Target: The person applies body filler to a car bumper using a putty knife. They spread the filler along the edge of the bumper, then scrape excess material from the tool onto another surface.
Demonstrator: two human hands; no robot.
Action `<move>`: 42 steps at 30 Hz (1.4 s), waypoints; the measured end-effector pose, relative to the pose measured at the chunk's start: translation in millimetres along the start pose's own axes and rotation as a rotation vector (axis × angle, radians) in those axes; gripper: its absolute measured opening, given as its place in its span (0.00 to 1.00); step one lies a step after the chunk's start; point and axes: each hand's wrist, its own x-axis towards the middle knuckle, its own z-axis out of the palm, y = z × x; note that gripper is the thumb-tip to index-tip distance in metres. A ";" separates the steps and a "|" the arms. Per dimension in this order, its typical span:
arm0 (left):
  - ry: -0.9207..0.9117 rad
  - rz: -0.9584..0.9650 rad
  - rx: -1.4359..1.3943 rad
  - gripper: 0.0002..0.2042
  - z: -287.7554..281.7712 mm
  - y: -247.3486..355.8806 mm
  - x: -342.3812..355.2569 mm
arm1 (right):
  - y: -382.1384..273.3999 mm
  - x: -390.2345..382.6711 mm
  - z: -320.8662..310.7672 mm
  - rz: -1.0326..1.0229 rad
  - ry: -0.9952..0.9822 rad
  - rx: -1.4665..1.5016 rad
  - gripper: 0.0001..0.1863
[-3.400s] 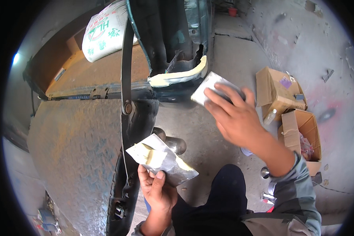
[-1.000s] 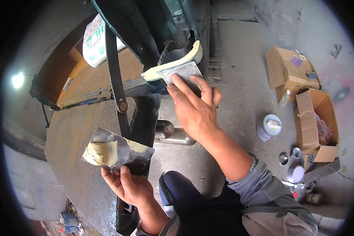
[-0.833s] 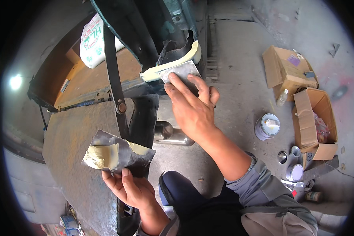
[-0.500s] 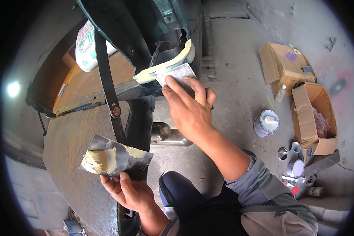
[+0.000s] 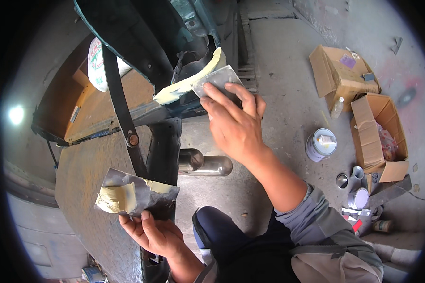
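My right hand (image 5: 236, 125) presses its fingers on a flat grey metal spreader (image 5: 222, 78), pinched from below by the thumb, which is hidden. The spreader's edge meets a curved band of cream-coloured putty (image 5: 191, 82) along the edge of a dark green vehicle body panel (image 5: 141, 37). Lower left, my left hand (image 5: 156, 236) grips a thin metal mixing plate (image 5: 141, 193) by its near edge, thumb on top. A thick mound of putty (image 5: 115, 199) lies on the plate's left end, with a smear on its far edge.
A dark strap (image 5: 120, 99) with a bolt runs down to the rusty tread plate (image 5: 94, 188). Two metal cylinders (image 5: 208, 165) sit beneath. On the floor at right are cardboard boxes (image 5: 378, 132), a paint can (image 5: 321, 144), a clear bottle (image 5: 336, 108) and smaller tins (image 5: 359, 198).
My right hand and the spreader have shifted slightly right relative to the putty band. The whole view has moved a little. My left hand still holds the plate in much the same place.
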 end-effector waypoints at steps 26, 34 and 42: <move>-0.062 0.001 0.006 0.29 -10.0 -6.1 3.8 | 62.0 0.5 -3.3 -0.051 -0.120 0.305 0.16; -0.055 0.008 0.046 0.30 -14.7 -8.4 5.2 | 77.4 8.5 -1.9 -0.043 -0.133 0.452 0.16; -0.058 0.011 0.041 0.30 -22.4 -7.2 8.0 | 90.9 21.4 -9.1 -0.034 -0.177 0.600 0.16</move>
